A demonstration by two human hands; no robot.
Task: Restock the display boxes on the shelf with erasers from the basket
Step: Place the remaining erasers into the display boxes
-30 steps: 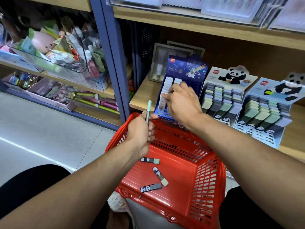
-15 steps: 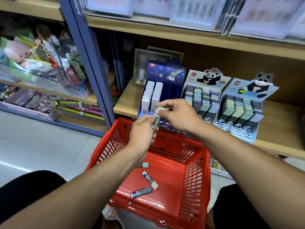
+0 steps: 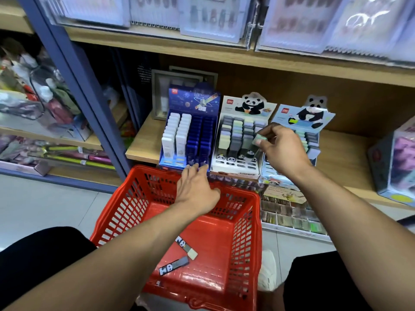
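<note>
A red plastic basket (image 3: pixel 125 203) sits in front of me below the shelf, with two panda-sleeved erasers (image 3: pixel 186 246) (image 3: pixel 173 265) lying on its floor. My right hand (image 3: pixel 281 149) pinches a green eraser (image 3: pixel 258 139) over the right side of the white panda display box (image 3: pixel 238 169). My left hand (image 3: pixel 195 189) hovers with straight fingers over the basket's far rim, holding nothing. A blue display box (image 3: pixel 190 102) with white and blue erasers stands to the left, and a light-blue panda box (image 3: pixel 289 114) stands to the right, partly hidden by my right hand.
The boxes stand on a wooden shelf (image 3: pixel 143 144). A blue upright post (image 3: pixel 74 81) divides it from the shelving on the left. A grey frame (image 3: pixel 161 86) stands behind the blue box. A pink and blue package (image 3: pixel 395 158) is at the right; a low tray of small items (image 3: pixel 292 216) sits beside the basket.
My right hand took the green eraser from my left hand and carried it right to the white panda box. My left hand, now holding nothing, opened over the basket rim.
</note>
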